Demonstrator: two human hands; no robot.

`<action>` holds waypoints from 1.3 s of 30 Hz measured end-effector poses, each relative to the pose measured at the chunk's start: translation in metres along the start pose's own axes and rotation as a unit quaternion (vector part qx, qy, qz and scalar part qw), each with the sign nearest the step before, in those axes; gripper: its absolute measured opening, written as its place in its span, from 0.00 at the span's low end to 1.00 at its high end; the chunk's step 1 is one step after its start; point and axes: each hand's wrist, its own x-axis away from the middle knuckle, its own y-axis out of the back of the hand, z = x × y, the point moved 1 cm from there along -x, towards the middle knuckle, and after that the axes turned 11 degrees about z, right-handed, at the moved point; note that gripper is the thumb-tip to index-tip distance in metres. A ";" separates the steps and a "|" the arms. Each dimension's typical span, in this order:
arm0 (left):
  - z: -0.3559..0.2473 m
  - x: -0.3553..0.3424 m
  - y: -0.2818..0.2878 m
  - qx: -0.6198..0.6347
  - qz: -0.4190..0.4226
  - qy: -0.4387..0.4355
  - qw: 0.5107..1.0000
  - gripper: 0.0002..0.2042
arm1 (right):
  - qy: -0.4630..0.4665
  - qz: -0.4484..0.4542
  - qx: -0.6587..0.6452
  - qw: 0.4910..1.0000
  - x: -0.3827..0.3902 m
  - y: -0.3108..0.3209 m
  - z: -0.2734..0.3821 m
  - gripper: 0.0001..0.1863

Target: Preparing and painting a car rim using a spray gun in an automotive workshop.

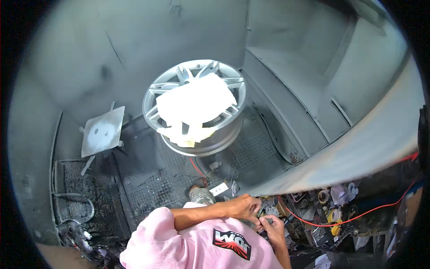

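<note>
1. The person in a pink shirt (197, 246) is bending forward at the bottom of the view.
2. The left hand (244, 207) and the right hand (272, 224) are meeting just in front of the chest, fingers curled and pinching a small object (261, 218); I cannot tell what this object is.
3. Just beyond the hands, many small cluttered things and tape rolls (333, 215) are lying on the right, with a red wire (358, 215) running across them.
4. Further away, a silver car wheel (197, 107) is standing on the dark grate floor (148, 179), with white paper (195, 103) covering its middle.
5. To its left, a grey square plate (103, 131) is leaning near the grey wall (80, 54).
</note>
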 end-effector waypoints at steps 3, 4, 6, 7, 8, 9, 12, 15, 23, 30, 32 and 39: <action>0.016 0.021 0.046 0.136 0.103 0.039 0.985 0.13 | 0.007 -0.026 -0.043 0.999 -0.027 -0.039 0.008 0.09; 0.019 0.027 0.065 0.151 0.113 0.039 0.981 0.13 | -0.007 -0.036 -0.046 0.998 -0.035 -0.048 0.011 0.09; 0.033 0.047 0.098 0.224 0.131 0.010 0.966 0.11 | -0.062 0.029 -0.180 0.981 -0.057 -0.081 0.034 0.08; 0.042 0.055 0.117 0.199 0.139 -0.029 0.970 0.10 | -0.097 0.069 -0.170 0.978 -0.072 -0.089 0.037 0.07; 0.051 0.066 0.130 0.200 0.134 -0.043 0.970 0.09 | -0.113 0.064 -0.170 0.977 -0.084 -0.104 0.047 0.07; 0.058 0.079 0.145 0.213 0.134 -0.042 0.967 0.08 | -0.120 0.077 -0.144 0.979 -0.095 -0.118 0.060 0.06; 0.090 0.119 0.179 0.177 0.057 -0.066 0.980 0.08 | -0.133 0.047 -0.033 0.989 -0.125 -0.142 0.080 0.10; 0.111 0.170 0.233 0.091 0.164 0.195 0.963 0.16 | -0.097 -0.140 0.138 0.976 -0.135 -0.131 0.036 0.09; 0.057 0.223 0.329 0.153 0.103 0.138 0.973 0.14 | -0.138 -0.173 0.318 0.922 -0.154 -0.195 0.051 0.08; 0.039 0.194 0.314 -0.061 -0.097 0.138 0.984 0.19 | -0.125 -0.129 0.278 0.944 -0.152 -0.207 0.035 0.10; 0.038 0.187 0.312 -0.080 -0.079 0.158 0.981 0.19 | -0.138 -0.111 0.260 0.949 -0.148 -0.212 0.028 0.11; 0.039 0.178 0.302 -0.158 -0.045 0.168 0.972 0.21 | 0.048 -0.152 0.301 0.940 -0.163 -0.219 0.039 0.10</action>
